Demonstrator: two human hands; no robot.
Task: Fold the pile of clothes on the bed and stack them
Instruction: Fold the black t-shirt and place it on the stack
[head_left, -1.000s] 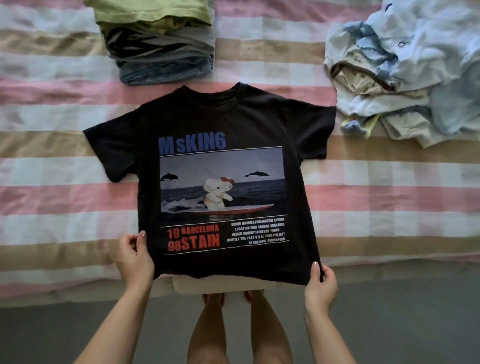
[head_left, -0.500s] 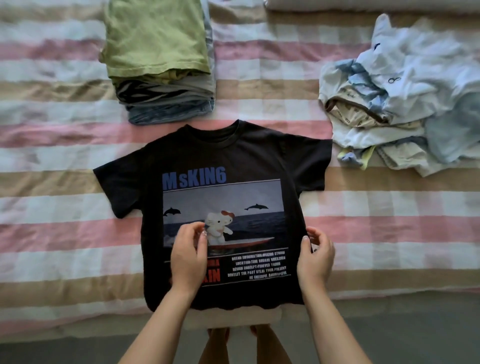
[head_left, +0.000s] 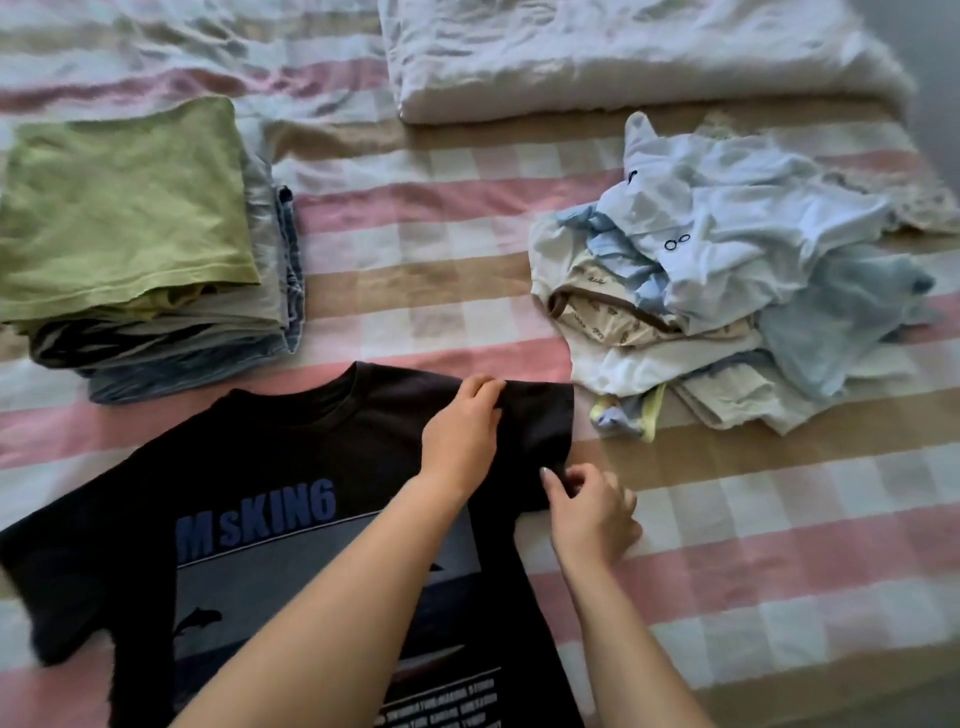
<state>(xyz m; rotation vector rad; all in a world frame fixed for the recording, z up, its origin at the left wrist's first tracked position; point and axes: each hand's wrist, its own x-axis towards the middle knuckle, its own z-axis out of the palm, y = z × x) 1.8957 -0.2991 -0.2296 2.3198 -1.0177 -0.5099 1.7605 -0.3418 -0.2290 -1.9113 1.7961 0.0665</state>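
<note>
A black T-shirt (head_left: 291, 467) with a blue "MsKING" print lies flat, face up, on the striped bed (head_left: 779, 519). My left hand (head_left: 460, 431) pinches the fabric at the top of the shirt's right shoulder. My right hand (head_left: 592, 512) grips the lower edge of the right sleeve. A stack of folded clothes (head_left: 135, 234) with a green piece on top sits at the left. A loose pile of pale blue and cream clothes (head_left: 727, 280) lies at the right.
A folded white quilt (head_left: 623, 52) lies across the far side of the bed. The bed's near edge and grey floor (head_left: 883, 712) show at the lower right.
Both hands left the shirt's lower half and moved up to its right shoulder and sleeve. The view has shifted closer and to the right.
</note>
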